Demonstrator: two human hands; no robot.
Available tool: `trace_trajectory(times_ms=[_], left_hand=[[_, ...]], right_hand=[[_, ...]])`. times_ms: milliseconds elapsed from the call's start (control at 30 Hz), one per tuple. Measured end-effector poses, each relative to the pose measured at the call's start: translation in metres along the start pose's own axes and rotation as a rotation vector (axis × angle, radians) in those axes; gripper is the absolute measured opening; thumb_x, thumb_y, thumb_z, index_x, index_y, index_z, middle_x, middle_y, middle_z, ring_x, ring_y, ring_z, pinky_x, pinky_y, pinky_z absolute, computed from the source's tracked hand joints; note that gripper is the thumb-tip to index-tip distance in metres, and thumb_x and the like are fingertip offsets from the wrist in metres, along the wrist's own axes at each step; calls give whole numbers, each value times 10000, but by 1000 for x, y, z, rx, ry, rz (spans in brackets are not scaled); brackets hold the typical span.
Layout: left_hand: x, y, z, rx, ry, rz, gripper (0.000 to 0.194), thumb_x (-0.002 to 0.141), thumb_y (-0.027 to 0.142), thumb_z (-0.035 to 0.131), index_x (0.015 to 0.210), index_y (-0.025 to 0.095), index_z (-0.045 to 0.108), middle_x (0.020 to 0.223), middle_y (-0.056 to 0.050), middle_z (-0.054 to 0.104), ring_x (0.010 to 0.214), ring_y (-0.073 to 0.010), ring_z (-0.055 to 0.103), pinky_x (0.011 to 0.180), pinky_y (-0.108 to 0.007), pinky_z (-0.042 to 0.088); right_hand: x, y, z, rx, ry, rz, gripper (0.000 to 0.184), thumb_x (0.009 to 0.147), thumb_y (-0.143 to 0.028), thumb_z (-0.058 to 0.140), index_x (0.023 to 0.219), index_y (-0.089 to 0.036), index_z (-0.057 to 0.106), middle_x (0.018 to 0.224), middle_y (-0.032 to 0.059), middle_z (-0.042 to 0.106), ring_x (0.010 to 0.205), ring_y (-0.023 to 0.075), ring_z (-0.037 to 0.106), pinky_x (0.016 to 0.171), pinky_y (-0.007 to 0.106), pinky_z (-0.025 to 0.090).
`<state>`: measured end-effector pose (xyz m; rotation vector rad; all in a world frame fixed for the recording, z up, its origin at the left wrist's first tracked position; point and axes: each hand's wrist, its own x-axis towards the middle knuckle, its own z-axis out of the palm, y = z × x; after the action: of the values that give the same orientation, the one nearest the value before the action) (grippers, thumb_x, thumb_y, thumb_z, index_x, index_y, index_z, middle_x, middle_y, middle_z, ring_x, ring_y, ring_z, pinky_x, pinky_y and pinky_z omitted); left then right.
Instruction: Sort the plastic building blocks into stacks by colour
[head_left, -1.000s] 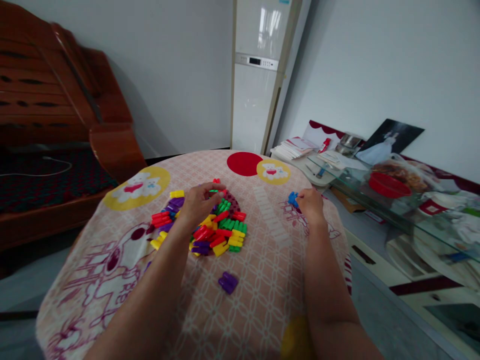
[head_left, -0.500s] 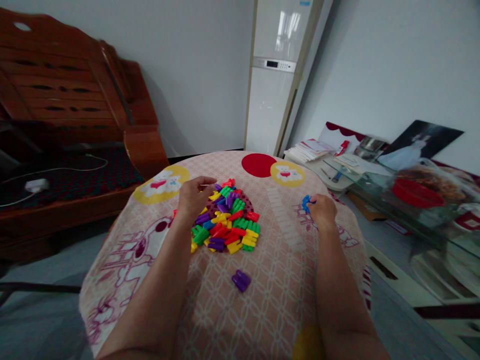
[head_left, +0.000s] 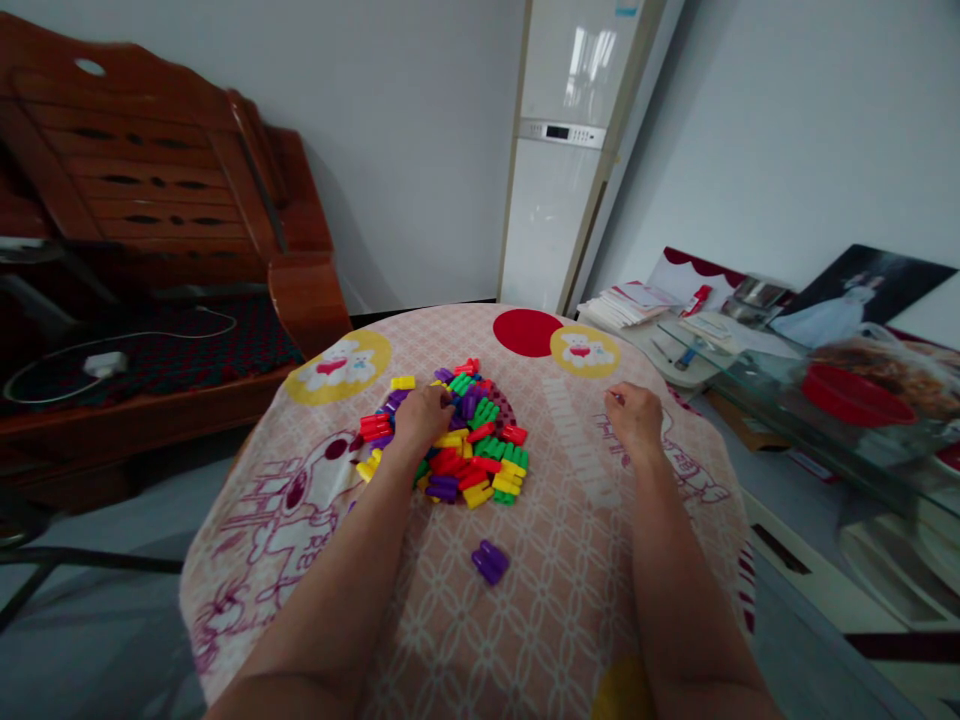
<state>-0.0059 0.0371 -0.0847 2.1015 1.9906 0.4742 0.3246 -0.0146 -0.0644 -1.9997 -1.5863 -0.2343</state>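
Observation:
A heap of plastic building blocks (head_left: 450, 463) in red, yellow, green, purple and blue lies left of the table's middle. My left hand (head_left: 422, 415) reaches down into the heap, its fingers curled onto the blocks; what they grip is covered by the hand. Over the right part of the tablecloth, my right hand (head_left: 637, 415) has its thumb and fingers pinched together. Whatever it holds is hidden behind the fingers. Nearer to me, a purple block (head_left: 490, 563) lies alone on the cloth.
A patterned cloth covers the round table (head_left: 555, 620). On the right, a glass-topped stand (head_left: 757, 385) holds papers, a red basin (head_left: 859, 393) and a photo (head_left: 862, 295). A wooden bench (head_left: 150, 210) stands at left, a tall white cabinet-like appliance (head_left: 559, 190) behind.
My left hand has moved right and down into the heap, uncovering red and yellow blocks at its left side. The blue block seen at my right fingertips is out of sight. The view has shifted slightly.

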Motion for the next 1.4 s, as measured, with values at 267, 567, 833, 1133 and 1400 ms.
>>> trace_trajectory(times_ms=[267,567,833,1133,1400], left_hand=[[0,-7,-13,-179,49,-6,155,714,240,631,818,172,724,824,-74,748,827,-241,693,697,-281,496],[-18,33,-28,-970,-231,277,287,661,326,693,884,146,687,738,-24,719,669,-170,673,650,-283,550],[-36,64,-25,-1006,-312,400,296,689,326,729,916,147,665,823,-63,739,741,-202,712,674,-306,578],[-26,40,-43,-924,-114,259,432,696,462,723,975,133,711,819,-65,738,740,-190,682,674,-287,560],[-24,26,-57,-757,-24,221,401,714,464,684,968,157,729,763,-45,730,684,-178,668,631,-260,536]], right_hand=[[-4,-24,1,183,-40,-73,234,813,-307,539,760,-181,729,712,63,710,675,185,619,646,272,415],[-22,-75,-6,866,-448,-86,331,794,-411,615,970,-147,709,672,6,657,536,132,590,466,220,434],[-24,-87,-10,980,-596,-127,221,722,-326,667,866,-162,703,661,0,665,550,128,598,436,201,447],[8,46,-38,144,87,77,292,639,-112,498,757,-148,763,761,89,746,761,224,683,745,323,519],[-1,73,-15,-110,-11,143,399,647,-34,468,865,-137,786,904,123,767,889,240,695,849,338,493]])
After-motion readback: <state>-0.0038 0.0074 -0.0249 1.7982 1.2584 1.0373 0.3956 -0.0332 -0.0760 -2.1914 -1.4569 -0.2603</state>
